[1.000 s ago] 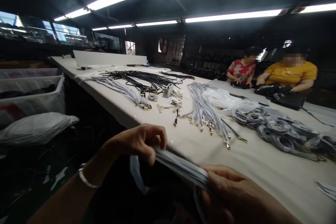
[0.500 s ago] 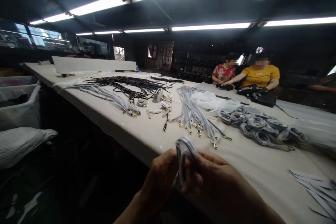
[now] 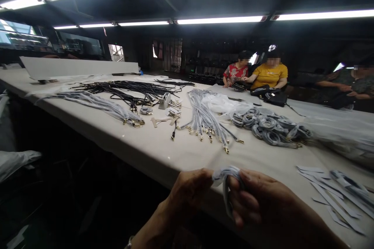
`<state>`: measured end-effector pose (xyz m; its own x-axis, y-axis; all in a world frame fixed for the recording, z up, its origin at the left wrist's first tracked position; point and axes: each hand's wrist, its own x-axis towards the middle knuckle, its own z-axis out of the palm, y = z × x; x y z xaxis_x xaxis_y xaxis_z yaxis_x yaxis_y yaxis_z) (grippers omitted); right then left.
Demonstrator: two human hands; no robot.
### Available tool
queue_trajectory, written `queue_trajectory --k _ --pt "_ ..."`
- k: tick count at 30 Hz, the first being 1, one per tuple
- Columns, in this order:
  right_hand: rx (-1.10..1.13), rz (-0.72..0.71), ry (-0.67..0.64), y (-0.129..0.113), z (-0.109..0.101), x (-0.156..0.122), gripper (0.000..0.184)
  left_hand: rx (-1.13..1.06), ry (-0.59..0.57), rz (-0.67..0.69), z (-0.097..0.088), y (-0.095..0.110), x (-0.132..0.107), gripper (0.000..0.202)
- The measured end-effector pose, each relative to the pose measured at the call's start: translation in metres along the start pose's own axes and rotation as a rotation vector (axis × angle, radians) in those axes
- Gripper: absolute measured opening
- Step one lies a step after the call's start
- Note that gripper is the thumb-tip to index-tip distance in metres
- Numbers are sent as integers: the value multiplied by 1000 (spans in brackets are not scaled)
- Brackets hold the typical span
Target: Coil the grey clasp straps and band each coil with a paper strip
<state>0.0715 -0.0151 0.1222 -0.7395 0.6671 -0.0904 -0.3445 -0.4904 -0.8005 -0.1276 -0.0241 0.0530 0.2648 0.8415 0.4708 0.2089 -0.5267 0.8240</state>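
Note:
Between my two hands, at the near edge of the table, is a coiled strap [image 3: 226, 173], grey-looking under clear plastic wrap. My left hand [image 3: 191, 186] pinches the coil's left side with thumb and fingers. On the other side, my right hand [image 3: 257, 192] grips it, fingers curled through and around the loop. Ahead lies a bundle of wrapped straps [image 3: 201, 113] with gold clasps. To its right is a heap of wrapped coiled straps [image 3: 267, 124]. White paper strips [image 3: 327, 190] lie right of my right hand, beside another coiled strap [image 3: 349, 183].
Black straps [image 3: 125, 89] and more wrapped straps [image 3: 99, 105] spread over the table's left side, near a tape dispenser [image 3: 165, 101]. Clear plastic sheeting [image 3: 344, 124] covers the right. Co-workers [image 3: 270, 74] sit across the table handling black bags. White plastic [image 3: 17, 161] lies lower left.
The view has turned right, so the table's contents sit further left. Both hands still hold the coiled strap, now tilted more sideways. A further co-worker at the right shows more fully.

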Motion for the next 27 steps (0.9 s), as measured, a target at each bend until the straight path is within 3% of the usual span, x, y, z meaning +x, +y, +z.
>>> queue_trajectory --k 4,6,10,14,17,19,21,23,26,27 --pt "115 -15 148 -6 -3 -6 29 -137 -2 -68 12 -10 1 38" --pt "130 -100 207 -13 -4 -9 30 -191 44 -92 20 -20 -1 48" --pt "65 -312 321 -26 -6 -10 38 -95 88 -232 41 -41 -11 35" --pt "-168 -648 480 -19 -21 2 30 -236 0 -327 63 -40 -19 48" --pt "-551 -792 563 -1 -49 12 21 -443 -66 -389 69 -26 -21 51" --pt "-907 -769 494 12 -69 15 15 -509 -107 -410 65 -17 -21 52" --pt "-1217 -722 322 22 -84 15 9 -461 -144 -402 56 -10 -21 45" --pt "-1423 -671 156 29 -90 12 11 -312 -178 -390 45 -6 -21 28" --pt "-1651 -579 69 40 -91 4 5 -2 -196 -403 32 -5 -20 3" --pt "-1718 -537 55 45 -92 2 6 86 -193 -387 29 -6 -19 7"
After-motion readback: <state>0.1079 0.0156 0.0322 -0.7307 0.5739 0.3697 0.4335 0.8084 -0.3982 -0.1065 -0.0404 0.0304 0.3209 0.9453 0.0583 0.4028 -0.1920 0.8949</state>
